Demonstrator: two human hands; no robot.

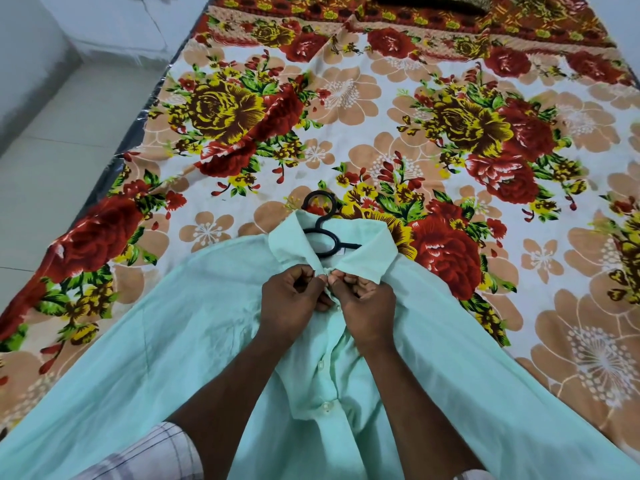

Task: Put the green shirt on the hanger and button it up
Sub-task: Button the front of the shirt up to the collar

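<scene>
A pale green shirt (166, 344) lies spread front-up on the bed, its sleeves reaching out to both sides. A black hanger (323, 221) is inside it; only the hook and neck show above the open collar. My left hand (292, 301) and my right hand (367, 306) meet just below the collar, each pinching one edge of the shirt's front placket at the top button. Two white buttons show lower down the placket, between my forearms. The fingertips hide the top button itself.
The bed is covered by a floral sheet (381, 116) in red, yellow and tan. A dark pillow (433, 3) lies at the far end. White floor tiles (62, 140) run along the bed's left side.
</scene>
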